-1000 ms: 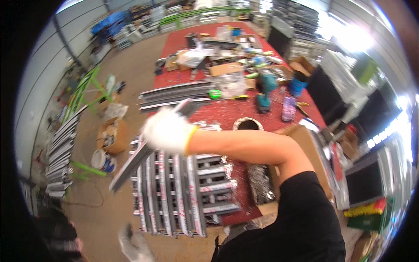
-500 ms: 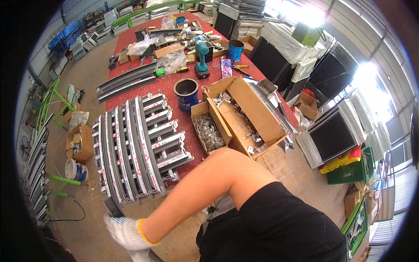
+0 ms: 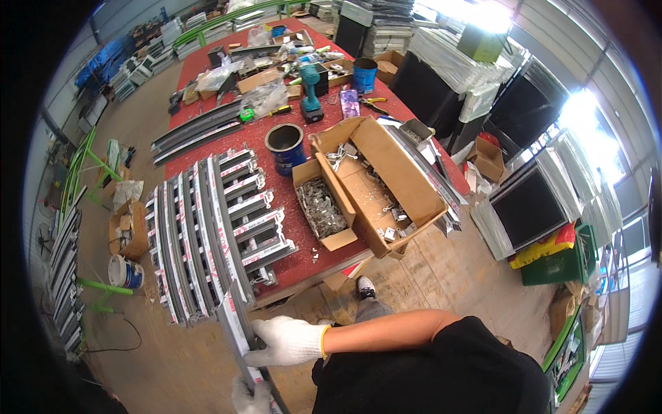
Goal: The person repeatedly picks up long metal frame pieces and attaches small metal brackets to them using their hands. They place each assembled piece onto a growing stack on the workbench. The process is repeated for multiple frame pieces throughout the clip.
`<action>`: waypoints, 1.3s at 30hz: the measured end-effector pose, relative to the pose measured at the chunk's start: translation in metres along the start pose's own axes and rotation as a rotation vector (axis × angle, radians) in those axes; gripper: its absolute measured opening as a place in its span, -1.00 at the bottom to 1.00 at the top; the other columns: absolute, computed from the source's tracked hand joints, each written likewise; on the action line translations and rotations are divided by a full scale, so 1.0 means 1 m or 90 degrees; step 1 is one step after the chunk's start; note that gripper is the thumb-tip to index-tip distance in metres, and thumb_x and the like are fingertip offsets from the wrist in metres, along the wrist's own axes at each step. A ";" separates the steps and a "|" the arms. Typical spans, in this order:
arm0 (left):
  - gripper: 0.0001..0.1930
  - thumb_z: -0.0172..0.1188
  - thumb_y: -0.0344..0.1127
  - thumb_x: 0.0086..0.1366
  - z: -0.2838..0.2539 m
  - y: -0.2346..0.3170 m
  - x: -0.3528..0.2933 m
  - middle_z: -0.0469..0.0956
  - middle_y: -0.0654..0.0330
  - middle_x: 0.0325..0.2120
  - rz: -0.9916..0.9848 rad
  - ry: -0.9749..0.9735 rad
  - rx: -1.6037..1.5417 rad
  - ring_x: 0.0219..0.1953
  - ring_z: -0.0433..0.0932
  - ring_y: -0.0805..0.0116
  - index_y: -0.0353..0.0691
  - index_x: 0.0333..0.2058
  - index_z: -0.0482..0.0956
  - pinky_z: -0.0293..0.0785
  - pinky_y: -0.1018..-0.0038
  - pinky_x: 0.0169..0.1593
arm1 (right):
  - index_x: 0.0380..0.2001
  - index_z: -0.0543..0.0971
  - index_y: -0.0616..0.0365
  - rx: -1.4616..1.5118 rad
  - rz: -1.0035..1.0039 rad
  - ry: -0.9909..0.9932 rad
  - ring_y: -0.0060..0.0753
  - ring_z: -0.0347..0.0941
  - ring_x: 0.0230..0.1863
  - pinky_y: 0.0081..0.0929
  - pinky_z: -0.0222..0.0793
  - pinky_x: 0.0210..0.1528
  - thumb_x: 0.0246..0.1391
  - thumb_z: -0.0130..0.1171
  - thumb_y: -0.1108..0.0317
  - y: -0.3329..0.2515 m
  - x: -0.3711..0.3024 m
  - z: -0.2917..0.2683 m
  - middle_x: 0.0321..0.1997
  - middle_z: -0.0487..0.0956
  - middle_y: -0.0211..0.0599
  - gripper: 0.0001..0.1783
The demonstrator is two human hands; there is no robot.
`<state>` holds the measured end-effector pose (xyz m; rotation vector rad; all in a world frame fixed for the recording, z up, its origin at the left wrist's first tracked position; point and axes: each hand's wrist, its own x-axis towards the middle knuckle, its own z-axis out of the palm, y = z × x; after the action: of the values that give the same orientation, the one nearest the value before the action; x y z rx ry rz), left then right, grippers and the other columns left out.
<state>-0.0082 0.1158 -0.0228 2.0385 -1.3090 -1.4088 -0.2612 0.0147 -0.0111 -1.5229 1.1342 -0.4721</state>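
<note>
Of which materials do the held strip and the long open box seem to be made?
The held strip looks like metal, dull grey with crisp edges, though plastic is possible. The long open box seems to be cardboard, matte brown with thin walls.

On the bench [image 3: 293, 275], profile strips [image 3: 214, 238] lie crosswise over others, left of a tin [image 3: 288, 155]. Before the tin stands a small carton [image 3: 340, 239]; a longer carton [image 3: 403, 172] adjoins its right. Behind the tin stands a cordless drill [image 3: 310, 95], with, apparently, packaging [image 3: 217, 77] farther back.
</note>
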 end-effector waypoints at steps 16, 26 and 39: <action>-0.58 0.29 -0.24 0.48 0.115 0.106 0.027 0.58 0.17 -0.29 0.042 -0.090 -0.202 -0.38 0.55 0.43 -0.34 0.19 0.52 0.52 0.41 -0.28 | 0.12 0.69 0.23 -0.038 -0.203 0.180 0.14 0.79 0.00 -0.05 0.71 0.13 0.39 0.31 0.13 0.093 -0.026 -0.168 -0.04 0.80 0.14 -0.57; -0.48 0.30 -0.18 0.46 0.161 0.113 0.031 0.66 0.04 -0.30 0.019 0.049 0.023 -0.28 0.64 0.28 -0.43 0.24 0.56 0.59 0.26 -0.13 | -0.03 0.80 0.25 -0.298 0.297 0.319 0.30 0.73 0.11 0.05 0.61 0.26 0.21 0.34 -0.16 0.279 0.056 -0.321 0.02 0.78 0.27 -0.37; -0.37 0.35 -0.11 0.44 0.149 0.139 0.061 0.76 -0.19 -0.07 0.084 -0.002 0.086 -0.02 0.76 0.02 -0.41 0.33 0.54 0.62 0.17 0.14 | -0.18 0.85 0.18 -0.565 0.234 0.362 0.18 0.80 -0.03 0.02 0.72 0.05 0.32 0.14 0.32 0.296 0.040 -0.284 -0.07 0.80 0.22 -0.69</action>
<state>-0.2009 0.0255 -0.0269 1.9922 -1.5480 -1.2980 -0.5865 -0.1443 -0.2083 -1.8993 2.2235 -0.1289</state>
